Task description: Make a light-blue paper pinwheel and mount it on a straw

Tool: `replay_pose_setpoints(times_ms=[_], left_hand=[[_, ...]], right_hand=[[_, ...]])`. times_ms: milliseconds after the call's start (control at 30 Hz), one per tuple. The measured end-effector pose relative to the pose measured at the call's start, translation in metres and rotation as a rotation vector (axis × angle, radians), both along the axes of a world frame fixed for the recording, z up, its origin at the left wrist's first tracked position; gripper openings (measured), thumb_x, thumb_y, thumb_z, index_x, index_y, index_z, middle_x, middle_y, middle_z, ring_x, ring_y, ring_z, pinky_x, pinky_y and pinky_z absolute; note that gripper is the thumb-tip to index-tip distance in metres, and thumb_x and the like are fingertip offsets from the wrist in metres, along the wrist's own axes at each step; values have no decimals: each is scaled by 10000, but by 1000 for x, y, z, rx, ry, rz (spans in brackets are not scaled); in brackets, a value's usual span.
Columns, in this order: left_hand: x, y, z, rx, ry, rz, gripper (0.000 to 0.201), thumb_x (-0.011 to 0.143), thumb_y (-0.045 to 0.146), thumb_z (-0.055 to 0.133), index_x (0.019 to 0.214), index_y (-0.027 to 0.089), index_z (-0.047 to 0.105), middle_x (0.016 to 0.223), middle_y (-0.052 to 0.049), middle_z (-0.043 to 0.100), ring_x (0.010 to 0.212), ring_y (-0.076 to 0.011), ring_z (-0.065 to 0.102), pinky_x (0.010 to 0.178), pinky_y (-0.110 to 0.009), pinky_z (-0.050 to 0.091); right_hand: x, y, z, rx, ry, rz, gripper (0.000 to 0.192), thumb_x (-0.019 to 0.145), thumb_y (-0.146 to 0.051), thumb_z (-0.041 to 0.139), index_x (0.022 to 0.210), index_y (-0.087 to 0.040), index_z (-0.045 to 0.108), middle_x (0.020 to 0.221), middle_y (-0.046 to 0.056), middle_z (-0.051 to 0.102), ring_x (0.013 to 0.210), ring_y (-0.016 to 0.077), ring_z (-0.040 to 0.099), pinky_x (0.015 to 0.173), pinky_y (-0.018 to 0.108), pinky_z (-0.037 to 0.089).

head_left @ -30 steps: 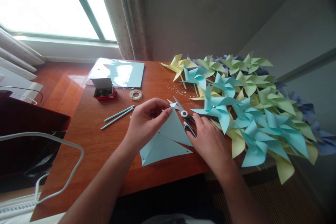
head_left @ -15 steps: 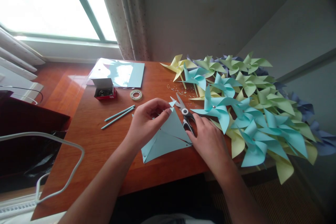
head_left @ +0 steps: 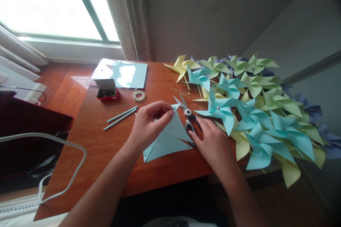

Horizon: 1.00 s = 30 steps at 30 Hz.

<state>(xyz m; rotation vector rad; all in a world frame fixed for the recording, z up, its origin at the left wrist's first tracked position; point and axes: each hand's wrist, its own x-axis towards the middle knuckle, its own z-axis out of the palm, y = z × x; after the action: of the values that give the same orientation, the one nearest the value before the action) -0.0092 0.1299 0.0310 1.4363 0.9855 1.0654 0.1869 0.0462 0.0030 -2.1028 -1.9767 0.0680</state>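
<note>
My left hand (head_left: 154, 122) pinches the upper corner of a light blue paper square (head_left: 169, 145) between thumb and forefinger. Slits run in from the corners of the sheet, and small punched holes show at some tips. To the right of the paper, my right hand (head_left: 213, 140) rests by a pair of scissors (head_left: 188, 112) with black and grey handles. Its thumb and fingers lie apart around the handles. The scissor blades are parted and point toward the back of the table.
Finished paper pinwheels (head_left: 218, 108) crowd the table's right side. Tiny beads (head_left: 186, 92) lie scattered near them. To the left are two blue paper sticks (head_left: 121, 117), a roll of tape (head_left: 139, 95), a small open box (head_left: 107, 91) and a plastic-wrapped paper pack (head_left: 133, 74).
The scissors' handles have spread a little and the right fingers have loosened around them. The small paper tip by my left fingers has shifted slightly. My left hand keeps its pinch.
</note>
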Motion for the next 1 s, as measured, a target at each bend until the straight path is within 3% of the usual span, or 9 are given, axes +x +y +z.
replay_pose_setpoints(times_ms=[100, 167, 333, 600, 700, 833, 1000], left_hand=[[0, -1, 0, -6, -6, -14, 97, 817, 229, 716, 747, 166, 699, 669, 1, 598, 629, -125, 514, 570, -240, 393], [1, -2, 0, -6, -6, -29, 100, 818, 222, 715, 739, 165, 691, 666, 4, 590, 630, -121, 501, 569, -239, 384], [1, -3, 0, 11, 22, -129, 152, 862, 272, 698, 761, 161, 677, 686, -2, 588, 627, -122, 482, 557, -243, 371], [3, -3, -5, 63, 121, -242, 205, 908, 332, 672, 823, 148, 705, 692, -4, 601, 616, -112, 464, 550, -238, 370], [3, -2, -6, 42, 109, -194, 184, 905, 319, 676, 834, 153, 711, 727, -13, 640, 638, -116, 500, 568, -237, 388], [-1, 2, -3, 23, 4, 8, 152, 892, 278, 683, 798, 159, 696, 751, -14, 674, 643, -111, 527, 575, -230, 398], [-4, 5, 0, 44, -75, 183, 102, 879, 220, 680, 791, 170, 689, 723, 2, 654, 614, -97, 505, 556, -223, 390]], right_hand=[[2, -1, 12, 122, 140, -6, 234, 962, -257, 587, 1148, -171, 699, 1109, 118, 757, 989, 297, 714, 853, 395, 547], [-2, 1, 22, 194, 358, 12, 173, 970, -261, 571, 1031, -196, 720, 1049, 89, 767, 930, 248, 720, 810, 344, 558], [-22, 17, 36, 97, 940, 34, 176, 960, -371, 599, 954, -216, 682, 963, 50, 747, 866, 200, 711, 744, 286, 573], [-34, 26, 26, 72, 1193, -2, 147, 911, -329, 641, 828, -211, 613, 766, -16, 631, 692, 142, 596, 637, 242, 481], [-33, 25, 17, 102, 1350, -92, 166, 896, -359, 653, 827, -218, 600, 709, -39, 562, 612, 121, 498, 571, 237, 410], [-29, 25, 7, 177, 1495, -177, 187, 896, -395, 660, 839, -225, 606, 669, -53, 491, 553, 108, 379, 514, 245, 309], [-24, 24, 8, 306, 1534, -257, 193, 876, -393, 677, 823, -219, 613, 742, -36, 525, 613, 117, 396, 570, 257, 333]])
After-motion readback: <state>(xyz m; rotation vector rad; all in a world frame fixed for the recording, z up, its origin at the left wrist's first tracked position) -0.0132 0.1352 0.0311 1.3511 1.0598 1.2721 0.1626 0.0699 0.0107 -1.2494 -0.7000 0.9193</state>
